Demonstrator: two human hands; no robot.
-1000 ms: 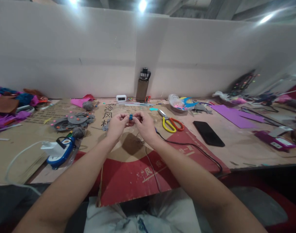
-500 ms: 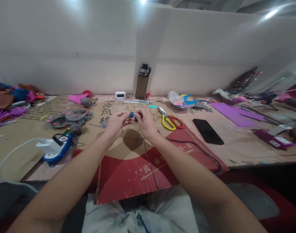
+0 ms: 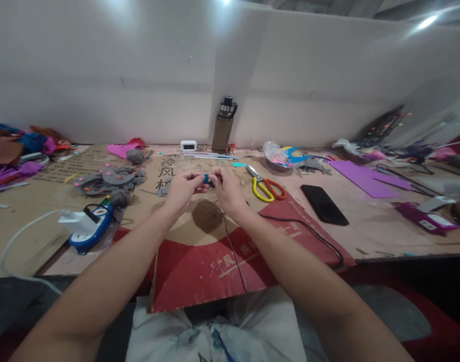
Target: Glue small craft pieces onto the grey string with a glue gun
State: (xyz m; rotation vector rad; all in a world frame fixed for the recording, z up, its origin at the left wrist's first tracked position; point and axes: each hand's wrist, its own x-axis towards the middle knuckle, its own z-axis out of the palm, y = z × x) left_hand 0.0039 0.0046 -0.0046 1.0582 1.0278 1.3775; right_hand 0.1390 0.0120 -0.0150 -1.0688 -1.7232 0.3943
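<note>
Both hands meet above the cardboard (image 3: 188, 229), pinching a small blue piece (image 3: 206, 178) between them. My left hand (image 3: 184, 190) is closed on its left side with thumb and fingertips. From the right, my right hand (image 3: 226, 188) grips it with its fingers curled. The piece looks like a strip of blue material, but most of it is hidden by fingertips. Just right of my right hand lie scissors (image 3: 265, 186) with one yellow and one orange-red handle, blades pointing away. A dark cable (image 3: 301, 221) runs out from beneath my right wrist.
Left are grey felt pieces (image 3: 97, 182) with coloured dots and a blue power strip (image 3: 88, 234). A bottle (image 3: 223, 128) and small white clock (image 3: 188, 146) stand at the wall. Right are a bowl (image 3: 278, 166), a black phone (image 3: 324, 204), purple sheets (image 3: 361, 178) and a purple power strip (image 3: 422, 219).
The view has shifted very slightly. Both hands stay in nearly the same place, still pinching the blue piece, with only small finger movement.
</note>
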